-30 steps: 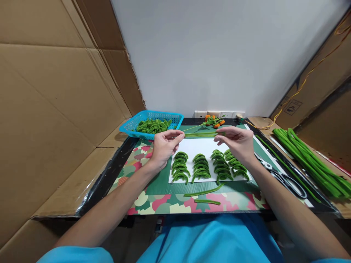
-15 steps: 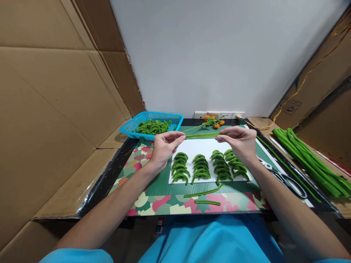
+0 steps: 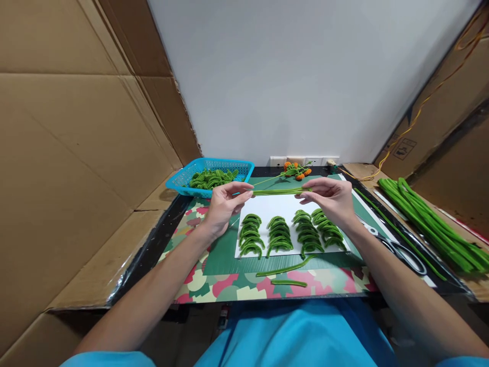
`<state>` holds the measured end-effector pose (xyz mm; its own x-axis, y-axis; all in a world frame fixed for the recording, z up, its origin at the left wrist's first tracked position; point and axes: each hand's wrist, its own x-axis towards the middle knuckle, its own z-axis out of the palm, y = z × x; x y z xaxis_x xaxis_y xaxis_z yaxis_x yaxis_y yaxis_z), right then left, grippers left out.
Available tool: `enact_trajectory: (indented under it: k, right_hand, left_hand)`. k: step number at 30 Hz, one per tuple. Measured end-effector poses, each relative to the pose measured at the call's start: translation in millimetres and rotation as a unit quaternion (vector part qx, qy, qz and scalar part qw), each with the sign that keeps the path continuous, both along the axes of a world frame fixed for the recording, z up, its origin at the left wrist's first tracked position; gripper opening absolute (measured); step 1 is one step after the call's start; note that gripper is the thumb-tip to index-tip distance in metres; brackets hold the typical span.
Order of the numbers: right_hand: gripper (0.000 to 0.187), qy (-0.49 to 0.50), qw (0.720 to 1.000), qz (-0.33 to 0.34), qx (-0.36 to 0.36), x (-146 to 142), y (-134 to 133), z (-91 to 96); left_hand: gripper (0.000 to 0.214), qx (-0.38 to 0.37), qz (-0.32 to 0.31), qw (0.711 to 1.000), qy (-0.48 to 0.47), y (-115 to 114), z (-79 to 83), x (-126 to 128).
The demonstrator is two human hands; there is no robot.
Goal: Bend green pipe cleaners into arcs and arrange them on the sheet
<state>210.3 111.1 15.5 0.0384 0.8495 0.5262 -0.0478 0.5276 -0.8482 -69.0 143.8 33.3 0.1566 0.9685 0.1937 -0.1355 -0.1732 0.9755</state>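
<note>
Between my hands, green pipe cleaners (image 3: 277, 192) stretch level above a white sheet (image 3: 267, 204); two or more strands seem to lie side by side. My left hand (image 3: 227, 204) pinches their left end between thumb and fingers. At the right end, the thumb and fingertips of my right hand (image 3: 330, 199) close on them, with the tip showing at the fingers. Below, bent green pieces (image 3: 279, 234) lie on the sheet in several columns of stacked arches. A longer loose pipe cleaner (image 3: 286, 268) and a short one (image 3: 289, 282) rest nearer to me.
A blue basket (image 3: 183, 176) of green looped pieces stands back left. Orange flowers (image 3: 300, 171) lie near the wall sockets (image 3: 278, 161). To the right are scissors (image 3: 408, 257), a single long stem (image 3: 397, 232) and a pipe cleaner bundle (image 3: 431, 221). Cardboard walls (image 3: 76, 168) flank the table.
Both hands have shifted slightly left in view, still holding the pipe cleaners. The right fingertips sit a little differently, and the strand's right tip now shows. The pieces on the sheet are unchanged.
</note>
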Motion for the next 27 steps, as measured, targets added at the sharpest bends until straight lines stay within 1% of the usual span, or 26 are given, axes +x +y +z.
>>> enact_trajectory:
  k: [3, 9, 14, 17, 22, 27]
  right_hand:
    - [0.024, 0.003, 1.0, 0.001, 0.0, 0.8, -0.6, 1.4]
    - [0.017, 0.028, 0.999, -0.027, 0.006, 3.1, 0.8, 1.9]
    - [0.018, 0.023, 0.999, -0.04, 0.012, 4.4, 3.2, 2.4]
    - [0.02, 0.023, 0.998, -0.061, 0.015, 3.3, 3.0, 3.0]
    - [0.018, 0.038, 0.992, -0.105, 0.051, -0.5, 3.3, 2.6]
    - [0.017, 0.044, 0.993, -0.092, 0.058, -1.7, 5.0, 1.2]
  left_hand:
    - [0.029, -0.008, -0.023, 1.0, -0.002, 0.7, 1.3, -2.5]
    - [0.029, -0.019, -0.051, 0.999, -0.002, -0.9, -0.9, 1.0]
    - [0.022, -0.009, -0.057, 0.998, -0.006, -1.0, -1.0, 2.6]
    - [0.023, -0.012, -0.061, 0.998, -0.003, -1.9, -0.6, 4.0]
    - [0.024, -0.005, -0.065, 0.998, -0.01, -5.4, 3.0, 6.3]
    - [0.024, -0.002, -0.064, 0.998, -0.019, -7.6, 7.1, 5.6]
